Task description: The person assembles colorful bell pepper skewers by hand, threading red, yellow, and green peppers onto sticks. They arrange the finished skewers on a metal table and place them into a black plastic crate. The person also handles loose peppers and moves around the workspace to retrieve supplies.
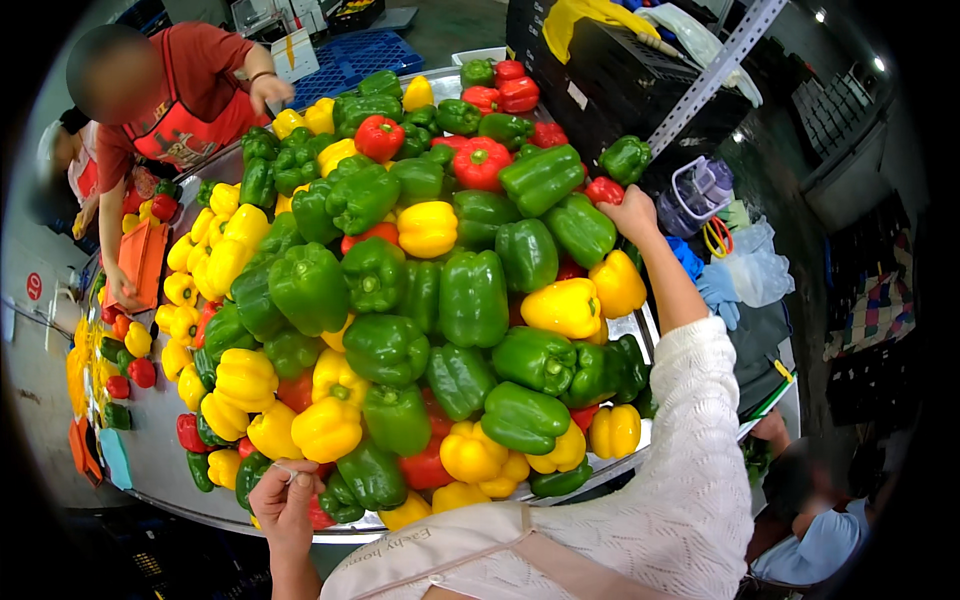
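Observation:
A big heap of green, yellow and red bell peppers [473, 300] covers the metal table in front of me. My right hand [632, 213] reaches to the far right side of the heap, its fingers closed on a small red bell pepper [604, 191]. Just beyond it rests a green bell pepper [626, 158]. At the near left edge, my left hand [286, 497] is curled closed beside a yellow bell pepper [327, 429]. Something thin and silvery shows at its fingers; I cannot tell whether it is a ring or a held item.
Across the table, a person in a red apron [180, 110] works beside an orange tray [147, 262]. Right of the heap are a purple bottle [694, 192], plastic gloves [735, 275] and a perforated metal post [715, 75]. Black crates [620, 80] stand behind. Another person [815, 540] sits lower right.

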`<state>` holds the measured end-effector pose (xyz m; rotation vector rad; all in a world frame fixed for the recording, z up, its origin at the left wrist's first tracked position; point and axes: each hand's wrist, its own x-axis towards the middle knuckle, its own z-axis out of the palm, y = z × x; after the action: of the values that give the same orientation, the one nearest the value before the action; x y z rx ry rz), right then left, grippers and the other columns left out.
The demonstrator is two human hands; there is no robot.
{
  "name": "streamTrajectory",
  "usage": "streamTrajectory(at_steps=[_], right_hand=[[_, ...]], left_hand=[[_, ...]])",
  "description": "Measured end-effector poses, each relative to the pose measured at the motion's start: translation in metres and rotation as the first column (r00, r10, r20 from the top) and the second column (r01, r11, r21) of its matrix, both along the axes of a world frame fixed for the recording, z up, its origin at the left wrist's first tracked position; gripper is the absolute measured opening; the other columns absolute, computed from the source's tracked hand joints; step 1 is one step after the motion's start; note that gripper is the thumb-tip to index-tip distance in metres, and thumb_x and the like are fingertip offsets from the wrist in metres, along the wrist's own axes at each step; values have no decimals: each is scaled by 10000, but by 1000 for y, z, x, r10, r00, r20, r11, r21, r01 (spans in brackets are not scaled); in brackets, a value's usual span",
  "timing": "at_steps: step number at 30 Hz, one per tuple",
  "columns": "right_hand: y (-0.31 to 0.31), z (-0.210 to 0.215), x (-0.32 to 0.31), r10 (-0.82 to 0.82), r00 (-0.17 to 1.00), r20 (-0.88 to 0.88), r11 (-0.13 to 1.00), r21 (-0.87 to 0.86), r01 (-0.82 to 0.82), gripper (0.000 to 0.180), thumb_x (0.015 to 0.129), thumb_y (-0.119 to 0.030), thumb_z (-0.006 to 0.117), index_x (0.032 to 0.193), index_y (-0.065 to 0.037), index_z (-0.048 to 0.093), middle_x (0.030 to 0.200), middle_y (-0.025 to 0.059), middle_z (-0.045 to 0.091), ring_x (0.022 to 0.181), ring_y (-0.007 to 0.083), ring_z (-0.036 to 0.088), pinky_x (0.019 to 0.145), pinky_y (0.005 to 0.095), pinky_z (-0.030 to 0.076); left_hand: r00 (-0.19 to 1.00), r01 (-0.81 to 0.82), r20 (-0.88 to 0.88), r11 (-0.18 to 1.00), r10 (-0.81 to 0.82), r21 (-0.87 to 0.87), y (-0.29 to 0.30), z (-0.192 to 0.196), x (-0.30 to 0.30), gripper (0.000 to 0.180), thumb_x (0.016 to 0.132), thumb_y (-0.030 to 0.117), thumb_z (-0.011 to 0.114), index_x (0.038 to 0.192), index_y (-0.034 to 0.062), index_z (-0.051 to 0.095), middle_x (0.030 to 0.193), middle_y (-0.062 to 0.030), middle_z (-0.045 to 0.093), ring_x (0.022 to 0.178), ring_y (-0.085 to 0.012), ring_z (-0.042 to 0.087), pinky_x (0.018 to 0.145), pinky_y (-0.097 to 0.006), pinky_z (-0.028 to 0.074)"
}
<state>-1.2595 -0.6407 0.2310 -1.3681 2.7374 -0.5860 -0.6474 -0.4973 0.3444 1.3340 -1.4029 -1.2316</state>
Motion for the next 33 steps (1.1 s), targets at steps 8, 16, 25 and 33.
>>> streamTrajectory(at_steps=[8, 16, 25, 33], right_hand=[[16, 37, 52, 263, 909, -324, 892, -276, -357, 602, 663, -65, 732, 1213, 48, 514, 1178, 241, 549, 1100, 427, 503, 984, 454, 426], [-96, 117, 69, 523, 666, -532, 633, -282, -721, 602, 696, -18, 692, 1274, 8, 526, 1266, 209, 523, 1217, 386, 469, 1049, 425, 397], [-220, 83, 280, 821, 556, 125, 538, -493, -684, 479, 786, -342, 717, 1101, 10, 639, 1035, 233, 655, 973, 367, 634, 852, 434, 505], [-169, 102, 119, 448, 893, -42, 865, -229, -446, 341, 841, -286, 660, 1096, -61, 669, 1037, 176, 684, 966, 344, 656, 811, 455, 526]], left_hand=[[999, 2, -50, 999, 0, 35, -12, -4, -7, 108, 924, 59, 630, 938, -46, 650, 795, -57, 604, 693, -112, 571, 627, -225, 427], [998, 35, -46, 999, -35, 16, -14, -4, -11, 97, 931, 56, 617, 943, -34, 650, 816, -55, 607, 689, -108, 563, 632, -225, 432], [996, -82, -22, 997, 82, -12, -4, -12, 5, 97, 929, 54, 609, 930, -41, 628, 835, -82, 610, 676, -124, 566, 622, -241, 453], [990, -142, -2, 990, 142, 5, 1, -8, 8, 116, 927, 76, 623, 921, -40, 626, 852, -82, 609, 674, -128, 562, 631, -242, 451]])
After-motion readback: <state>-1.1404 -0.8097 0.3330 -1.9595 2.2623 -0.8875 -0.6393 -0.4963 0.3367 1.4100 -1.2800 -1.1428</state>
